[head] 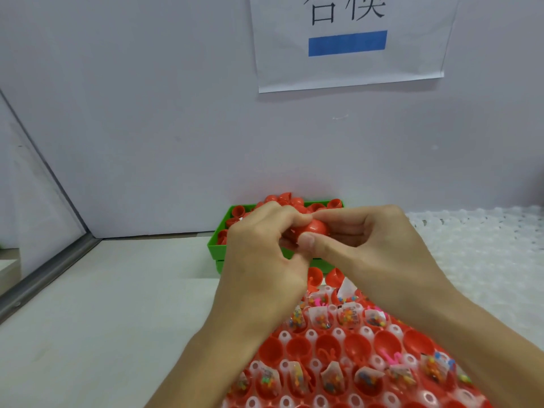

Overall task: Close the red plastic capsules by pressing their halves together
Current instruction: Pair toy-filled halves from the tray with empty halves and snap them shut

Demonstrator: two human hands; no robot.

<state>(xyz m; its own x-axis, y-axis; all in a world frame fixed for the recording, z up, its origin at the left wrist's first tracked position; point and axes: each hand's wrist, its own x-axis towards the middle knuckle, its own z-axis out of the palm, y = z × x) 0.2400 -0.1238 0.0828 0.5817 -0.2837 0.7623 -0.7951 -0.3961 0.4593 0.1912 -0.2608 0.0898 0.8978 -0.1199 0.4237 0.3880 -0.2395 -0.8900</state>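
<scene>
A white tray (297, 337) of open red halves (384, 346), cut off at the lower edge, is partly hidden by both forearms. Bare table (103, 304) lies to its left. Above a green bin (215, 248), one capsule (313, 228) is pinched by the left hand (262, 248) and right hand (379, 245), fingers curled round it. Its seam is hidden.

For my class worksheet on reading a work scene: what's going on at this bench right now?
A person holds one red capsule between both hands, left hand and right hand, fingers and thumbs pinching it above a green bin that holds more red capsule pieces. Nearer the person lies a white tray of open red halves, many holding small packets of coloured bits, so most capsules are not yet closed. Whether the held one has snapped shut is hidden by the fingers.
</scene>
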